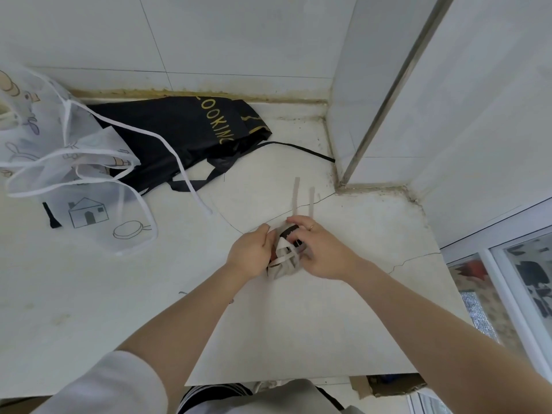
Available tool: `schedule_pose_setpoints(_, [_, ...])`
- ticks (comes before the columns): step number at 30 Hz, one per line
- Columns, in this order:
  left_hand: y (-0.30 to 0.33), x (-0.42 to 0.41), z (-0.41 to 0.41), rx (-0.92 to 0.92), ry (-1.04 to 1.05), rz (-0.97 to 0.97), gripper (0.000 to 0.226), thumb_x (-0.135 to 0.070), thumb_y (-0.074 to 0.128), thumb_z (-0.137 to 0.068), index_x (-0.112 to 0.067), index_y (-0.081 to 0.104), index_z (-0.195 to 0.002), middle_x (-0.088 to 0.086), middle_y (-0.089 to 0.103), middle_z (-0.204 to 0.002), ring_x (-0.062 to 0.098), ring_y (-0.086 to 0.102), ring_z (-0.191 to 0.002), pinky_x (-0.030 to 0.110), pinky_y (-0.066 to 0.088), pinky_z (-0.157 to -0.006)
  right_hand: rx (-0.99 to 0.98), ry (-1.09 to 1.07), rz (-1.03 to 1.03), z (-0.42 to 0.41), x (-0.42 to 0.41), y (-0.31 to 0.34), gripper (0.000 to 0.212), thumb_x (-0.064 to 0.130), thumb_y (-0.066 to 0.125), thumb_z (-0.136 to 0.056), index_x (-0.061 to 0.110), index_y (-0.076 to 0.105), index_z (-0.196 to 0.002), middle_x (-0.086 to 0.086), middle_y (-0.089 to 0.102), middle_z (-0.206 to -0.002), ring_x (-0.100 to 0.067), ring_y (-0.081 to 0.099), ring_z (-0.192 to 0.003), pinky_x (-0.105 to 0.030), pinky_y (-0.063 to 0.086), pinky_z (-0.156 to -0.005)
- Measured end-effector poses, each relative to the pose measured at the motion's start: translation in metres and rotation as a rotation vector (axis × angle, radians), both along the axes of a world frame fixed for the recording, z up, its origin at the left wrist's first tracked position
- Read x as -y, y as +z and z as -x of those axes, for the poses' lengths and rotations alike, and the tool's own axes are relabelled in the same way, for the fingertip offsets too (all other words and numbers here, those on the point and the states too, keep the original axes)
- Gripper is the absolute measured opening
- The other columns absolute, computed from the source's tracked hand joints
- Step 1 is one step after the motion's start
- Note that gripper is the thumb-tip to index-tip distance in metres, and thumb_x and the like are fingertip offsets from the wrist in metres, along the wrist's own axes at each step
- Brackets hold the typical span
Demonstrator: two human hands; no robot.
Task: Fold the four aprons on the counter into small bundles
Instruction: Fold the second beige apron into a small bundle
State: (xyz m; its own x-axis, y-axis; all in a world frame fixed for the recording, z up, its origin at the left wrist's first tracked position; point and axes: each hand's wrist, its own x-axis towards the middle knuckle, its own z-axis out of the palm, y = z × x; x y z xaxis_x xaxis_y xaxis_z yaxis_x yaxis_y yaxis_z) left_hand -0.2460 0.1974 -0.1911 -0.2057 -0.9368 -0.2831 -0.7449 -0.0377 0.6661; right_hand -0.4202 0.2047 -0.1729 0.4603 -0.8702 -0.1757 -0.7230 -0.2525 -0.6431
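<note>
A small beige apron bundle (282,264) with a dark stripe sits on the pale counter (313,324). My left hand (251,253) grips its left side. My right hand (319,249) curls over its top and right side. Two beige straps (303,200) trail from the bundle toward the wall. A black apron (179,135) with yellow lettering lies crumpled at the back. A translucent white apron (59,162) with printed drawings lies at the left, and its white straps cross the black one.
The tiled wall runs along the back. A tiled column with a metal corner strip (388,94) stands at the back right. The counter's right edge drops beside a window frame (501,282). Cracks run across the counter surface.
</note>
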Motion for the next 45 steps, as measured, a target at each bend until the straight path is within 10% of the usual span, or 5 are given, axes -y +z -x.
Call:
schedule_pose_setpoints(8, [0.004,0.004,-0.001,-0.047,0.028,-0.035,0.034,-0.028,0.028,-0.102,-0.016,0.037,-0.071,0.012,0.057,-0.074,0.030,0.051,-0.075,0.037,0.040,-0.072,0.041,-0.086,-0.122,-0.010,0.018,0.014,0.028,0.010,0.046,-0.097,-0.010,0.065,-0.094,-0.018,0.063,-0.099,-0.026,0.057,-0.095,-0.028,0.042,-0.084])
schedule_pose_setpoints(20, [-0.015,0.008,-0.002,-0.371,0.482,-0.020,0.032,-0.019,0.029,-0.100,-0.015,0.054,-0.081,0.005,0.055,-0.082,0.024,0.054,-0.081,0.040,0.046,-0.081,0.085,-0.819,-0.244,-0.026,0.037,-0.011,0.047,0.006,0.060,-0.076,0.016,0.024,-0.048,0.000,0.022,-0.050,-0.016,0.021,-0.050,-0.029,0.019,-0.049])
schedule_pose_setpoints(28, [0.003,0.021,0.010,-0.711,0.840,-0.291,0.028,-0.031,0.027,-0.100,-0.032,0.055,-0.105,-0.003,0.055,-0.118,0.021,0.051,-0.111,0.042,0.040,-0.103,0.726,-1.089,-0.654,-0.019,0.029,-0.003,0.035,-0.010,0.051,-0.083,0.010,0.036,-0.058,-0.007,0.042,-0.054,-0.009,0.043,-0.030,-0.019,0.037,-0.038])
schedule_pose_setpoints(33, [0.023,0.031,0.012,-0.899,0.913,-0.298,0.031,-0.030,0.030,-0.098,-0.023,0.058,-0.086,0.001,0.059,-0.088,0.023,0.054,-0.088,0.039,0.048,-0.088,1.100,-0.710,-0.693,-0.006,0.019,0.004,0.036,-0.014,0.047,-0.087,0.011,0.036,-0.064,-0.006,0.063,-0.061,-0.016,0.054,-0.057,-0.021,0.044,-0.054])
schedule_pose_setpoints(45, [0.032,-0.013,0.006,-0.166,-0.332,-0.234,0.032,-0.024,0.032,-0.102,-0.019,0.050,-0.077,-0.006,0.056,-0.055,0.001,0.048,-0.047,0.016,0.041,-0.053,-0.578,0.237,-0.369,-0.017,0.019,0.027,0.025,0.018,0.055,-0.087,0.017,0.052,-0.062,-0.001,0.048,-0.063,-0.022,0.051,-0.071,-0.027,0.037,-0.059])
